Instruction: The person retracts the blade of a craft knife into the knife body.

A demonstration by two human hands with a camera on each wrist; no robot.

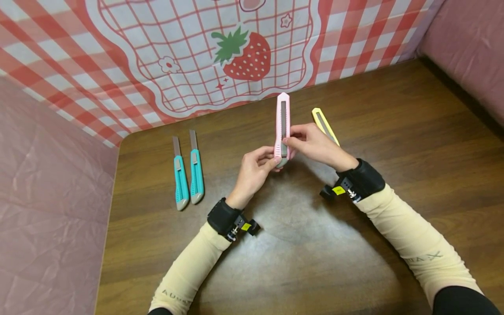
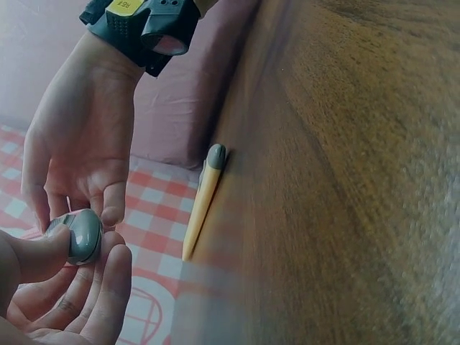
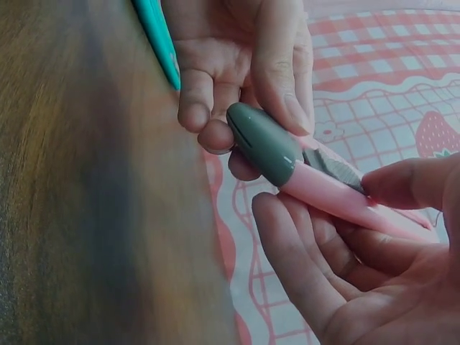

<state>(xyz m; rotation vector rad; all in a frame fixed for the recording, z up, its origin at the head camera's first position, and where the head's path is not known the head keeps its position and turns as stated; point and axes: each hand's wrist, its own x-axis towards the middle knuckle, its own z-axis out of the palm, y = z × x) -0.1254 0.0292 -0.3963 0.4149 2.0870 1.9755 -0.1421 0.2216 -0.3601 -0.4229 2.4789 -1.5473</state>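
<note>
Over the table [image 1: 149, 262], left hand [image 1: 252, 173] pinches the pink cutter [image 1: 283, 122] by its end cap [image 3: 262, 144]; right hand [image 1: 316, 144] grips its side, thumb on slider [image 3: 334, 169]. Teal cutters [image 1: 181, 181]: blades [image 1: 176, 146] out, look done. Pink: blade not out. Yellow cutter [image 1: 326, 125]: same, likely pending.

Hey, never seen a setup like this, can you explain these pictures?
No machine here: this is a person's left hand and right hand, a small camera strapped to each wrist. The wide picture comes from a head-worn camera; the closer two, from the left and right wrists. The left hand holds a pink cutter by its grey end; the right grips its body, thumb at the slider. On the table lie two teal cutters, blades out, to the left, and a yellow cutter partly hidden behind the right hand.
</note>
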